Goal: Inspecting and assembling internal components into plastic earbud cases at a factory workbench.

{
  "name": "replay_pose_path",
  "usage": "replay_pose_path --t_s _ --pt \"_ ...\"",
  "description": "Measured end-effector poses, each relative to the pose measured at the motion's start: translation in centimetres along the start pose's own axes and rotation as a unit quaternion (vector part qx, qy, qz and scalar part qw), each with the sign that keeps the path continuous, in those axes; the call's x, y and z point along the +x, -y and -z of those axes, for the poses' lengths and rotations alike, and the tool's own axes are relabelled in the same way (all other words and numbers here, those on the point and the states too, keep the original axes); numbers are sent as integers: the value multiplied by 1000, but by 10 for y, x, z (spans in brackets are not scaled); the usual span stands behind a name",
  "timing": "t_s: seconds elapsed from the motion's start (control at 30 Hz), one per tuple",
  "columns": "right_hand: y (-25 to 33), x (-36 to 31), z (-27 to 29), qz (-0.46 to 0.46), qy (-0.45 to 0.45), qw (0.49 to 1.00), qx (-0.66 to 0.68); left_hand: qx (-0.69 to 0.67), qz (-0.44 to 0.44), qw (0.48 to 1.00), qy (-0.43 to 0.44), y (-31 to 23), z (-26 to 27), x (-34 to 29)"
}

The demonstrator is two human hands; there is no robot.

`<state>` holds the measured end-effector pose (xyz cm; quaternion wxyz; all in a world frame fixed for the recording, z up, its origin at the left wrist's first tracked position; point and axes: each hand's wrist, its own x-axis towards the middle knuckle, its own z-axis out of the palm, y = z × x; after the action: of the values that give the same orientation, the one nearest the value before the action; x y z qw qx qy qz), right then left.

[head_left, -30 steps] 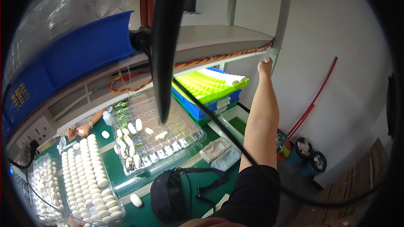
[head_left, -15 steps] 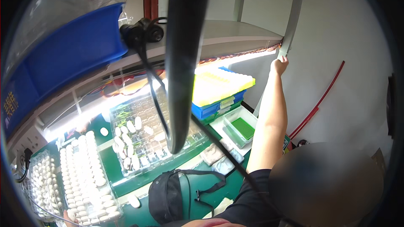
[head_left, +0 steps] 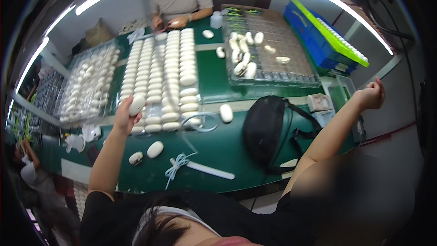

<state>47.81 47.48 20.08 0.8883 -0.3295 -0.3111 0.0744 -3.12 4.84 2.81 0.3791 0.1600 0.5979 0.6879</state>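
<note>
My left hand (head_left: 124, 115) is closed round a smooth white oval casing (head_left: 137, 105), rounded like a computer mouse. It is over the near left part of a clear tray (head_left: 157, 110) with rows of similar casings. At far right, my right hand (head_left: 371, 94) is raised with its fingers curled. Whether anything is inside them is hidden. Below my left hand's tray lie another white casing (head_left: 155, 149) and a casing with dark parts showing (head_left: 135, 158). A pale blue coiled cord (head_left: 176, 166) lies beside a white strip (head_left: 210, 170) on the green table (head_left: 200, 144).
A black bag (head_left: 263, 130) lies at the front right. Another tray (head_left: 277, 41) holds scattered casings behind it. Blue crates with a yellow-green rim (head_left: 314, 36) stand at the back right. A full tray (head_left: 88, 82) is at left. Across the table a person (head_left: 182, 0) works.
The view has swung left and down. My right hand has come away from the grey shelf post. My left hand, barely seen at the lower edge before, now shows holding a white casing.
</note>
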Motion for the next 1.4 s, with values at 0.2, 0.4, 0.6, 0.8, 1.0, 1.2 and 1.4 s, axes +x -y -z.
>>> replay_pose_path --t_s 0.2,0.4,0.6,0.8,1.0,1.2,1.4 --pt "124 -128 62 73 10 966 246 -70 -43 996 34 36 53 -41" --pt "252 -296 120 290 214 881 305 -82 -15 994 69 54 86 -66" --pt "265 -487 141 18 656 726 204 -158 19 981 108 70 111 -69" --pt "212 -531 164 -152 785 592 98 -147 44 978 145 79 103 -74" --pt "214 -544 184 -215 777 589 50 -100 0 983 157 80 97 -81" --pt "202 -543 190 -334 733 578 129 233 -339 904 117 99 76 -100" --pt "198 -549 183 -476 662 547 189 355 -526 767 93 106 73 -98"
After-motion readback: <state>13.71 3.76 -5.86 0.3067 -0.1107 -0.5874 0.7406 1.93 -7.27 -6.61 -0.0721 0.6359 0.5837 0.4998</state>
